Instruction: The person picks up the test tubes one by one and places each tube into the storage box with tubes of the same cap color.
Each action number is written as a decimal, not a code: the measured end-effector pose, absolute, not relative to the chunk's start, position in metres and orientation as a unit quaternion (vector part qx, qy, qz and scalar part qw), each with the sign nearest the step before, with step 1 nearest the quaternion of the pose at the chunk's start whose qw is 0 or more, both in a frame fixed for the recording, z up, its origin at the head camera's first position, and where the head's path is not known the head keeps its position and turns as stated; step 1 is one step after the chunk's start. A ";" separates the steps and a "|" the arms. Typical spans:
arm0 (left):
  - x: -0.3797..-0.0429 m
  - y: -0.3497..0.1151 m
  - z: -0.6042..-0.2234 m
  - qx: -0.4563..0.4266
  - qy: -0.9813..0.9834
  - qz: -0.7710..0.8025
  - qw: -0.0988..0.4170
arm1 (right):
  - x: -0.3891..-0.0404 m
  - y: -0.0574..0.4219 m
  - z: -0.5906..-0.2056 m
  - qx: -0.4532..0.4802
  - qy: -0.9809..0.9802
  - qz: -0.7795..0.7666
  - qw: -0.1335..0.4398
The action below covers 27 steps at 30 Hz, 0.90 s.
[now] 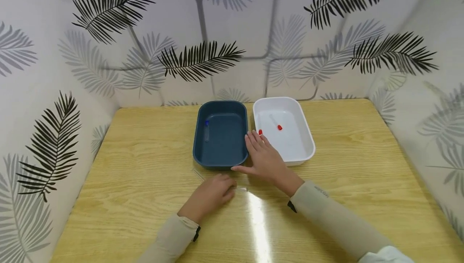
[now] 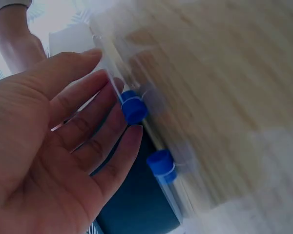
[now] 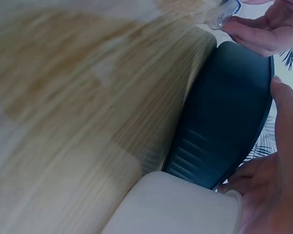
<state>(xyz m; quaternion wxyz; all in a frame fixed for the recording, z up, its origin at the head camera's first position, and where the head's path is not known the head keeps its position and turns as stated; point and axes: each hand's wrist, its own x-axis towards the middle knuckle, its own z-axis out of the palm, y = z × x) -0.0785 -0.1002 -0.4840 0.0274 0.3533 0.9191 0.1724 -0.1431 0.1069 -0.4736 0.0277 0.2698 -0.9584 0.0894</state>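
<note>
Curving at a likely brittle tube (image 2: 128, 95) best pinched mid-length, the left hand (image 1: 212, 194) is perhaps gripping, can't tell, the right hand (image 1: 266, 160) lying straight-fingered.

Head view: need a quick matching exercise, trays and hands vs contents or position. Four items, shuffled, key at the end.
Column 1
1. Dark blue tray
2. Left hand
3. White tray
4. Right hand

Column 2
a. Contains two red-capped tubes
b. Fingers spread at the trays' neighbouring sides
c. Contains a single blue-capped tube
d. Low over the table, by the loose clear tubes

Pairs: 1-c, 2-d, 3-a, 4-b
</note>
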 end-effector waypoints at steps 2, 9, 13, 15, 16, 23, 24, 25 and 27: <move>-0.078 -0.098 -0.484 0.353 0.920 0.169 0.036 | -0.143 0.106 -0.474 0.269 -0.959 0.090 0.027; -0.080 -0.093 -0.485 0.356 0.921 0.155 0.042 | -0.143 0.107 -0.475 0.269 -0.959 0.078 0.038; -0.081 -0.092 -0.485 0.360 0.919 0.153 0.043 | -0.144 0.107 -0.474 0.273 -0.958 0.078 0.038; -0.082 -0.091 -0.485 0.361 0.919 0.153 0.045 | -0.144 0.107 -0.474 0.274 -0.958 0.077 0.036; -0.082 -0.091 -0.486 0.360 0.919 0.153 0.047 | -0.144 0.107 -0.474 0.274 -0.958 0.077 0.035; -0.083 -0.090 -0.486 0.355 0.920 0.158 0.061 | -0.146 0.107 -0.474 0.275 -0.957 0.083 0.031; -0.084 -0.091 -0.486 0.355 0.919 0.159 0.064 | -0.146 0.107 -0.474 0.276 -0.957 0.083 0.032; -0.084 -0.091 -0.485 0.355 0.918 0.162 0.069 | -0.146 0.107 -0.474 0.277 -0.957 0.084 0.033; -0.084 -0.092 -0.484 0.354 0.917 0.167 0.079 | -0.147 0.107 -0.474 0.279 -0.956 0.086 0.034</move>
